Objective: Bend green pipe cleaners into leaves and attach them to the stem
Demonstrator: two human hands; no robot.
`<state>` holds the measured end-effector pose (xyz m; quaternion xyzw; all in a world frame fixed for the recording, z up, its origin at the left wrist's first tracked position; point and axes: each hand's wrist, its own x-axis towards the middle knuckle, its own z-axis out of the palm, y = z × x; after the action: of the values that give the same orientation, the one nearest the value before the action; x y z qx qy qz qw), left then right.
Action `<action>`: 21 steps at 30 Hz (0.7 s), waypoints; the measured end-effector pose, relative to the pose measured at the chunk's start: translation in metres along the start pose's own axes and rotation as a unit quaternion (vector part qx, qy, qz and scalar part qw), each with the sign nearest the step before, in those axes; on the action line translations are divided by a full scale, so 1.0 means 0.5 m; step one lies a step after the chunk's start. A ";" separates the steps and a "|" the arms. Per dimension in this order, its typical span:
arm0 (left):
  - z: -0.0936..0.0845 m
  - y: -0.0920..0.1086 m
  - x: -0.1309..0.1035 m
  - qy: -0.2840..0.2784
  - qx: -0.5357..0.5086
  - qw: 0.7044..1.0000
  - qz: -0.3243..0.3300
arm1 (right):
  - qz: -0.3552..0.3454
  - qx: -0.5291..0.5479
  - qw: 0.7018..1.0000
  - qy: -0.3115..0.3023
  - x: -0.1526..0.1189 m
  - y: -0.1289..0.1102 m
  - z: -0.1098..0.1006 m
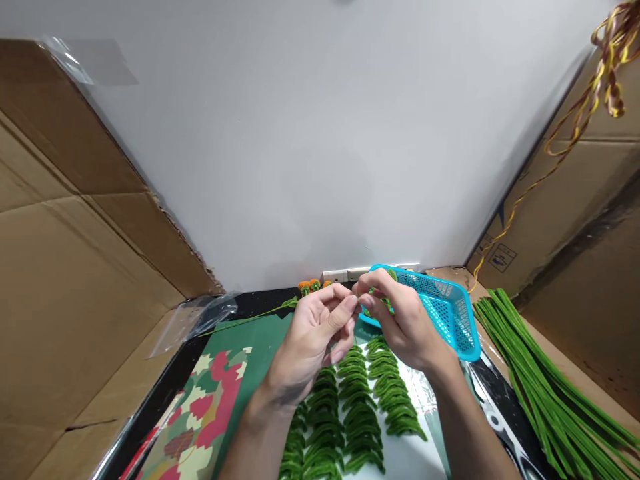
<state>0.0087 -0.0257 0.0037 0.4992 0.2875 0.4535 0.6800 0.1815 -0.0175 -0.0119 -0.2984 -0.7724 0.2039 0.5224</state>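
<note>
A pale wall (pixel 310 133) stands behind everything, with brown cardboard (pixel 75 253) at both sides. Long green stems (pixel 535 380) lie at the right, near the blue basket (pixel 469 327). Curved green pieces (pixel 357 413) lie in at least 4 columns on a white sheet (pixel 417 457), below the hands. The left hand (pixel 320 327) and right hand (pixel 403 317) meet, thumbs and forefingers narrowly pinched; anything between them is too small to tell. Small orange pieces (pixel 314 285) sit by the wall.

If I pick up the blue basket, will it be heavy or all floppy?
The basket is probably light, because its sides and bottom are full of holes. It looks fairly stiff, since its rim keeps its shape. Being low and wide, it probably won't tip easily.
</note>
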 end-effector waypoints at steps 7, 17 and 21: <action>-0.004 -0.001 0.002 -0.011 0.017 1.000 -0.018 | 0.056 0.074 0.995 -0.031 -0.005 0.004 -0.016; 0.009 -0.022 -0.009 0.042 0.361 0.904 0.226 | 0.147 0.193 0.970 -0.007 -0.007 -0.007 -0.029; -0.002 -0.037 -0.004 0.032 0.591 0.697 0.404 | 0.163 0.108 0.981 0.001 -0.008 -0.011 -0.027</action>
<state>0.0132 -0.0287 -0.0143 0.8518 0.2883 0.4372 -0.0133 0.1938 -0.0240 -0.0061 -0.3623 -0.6866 0.3680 0.5117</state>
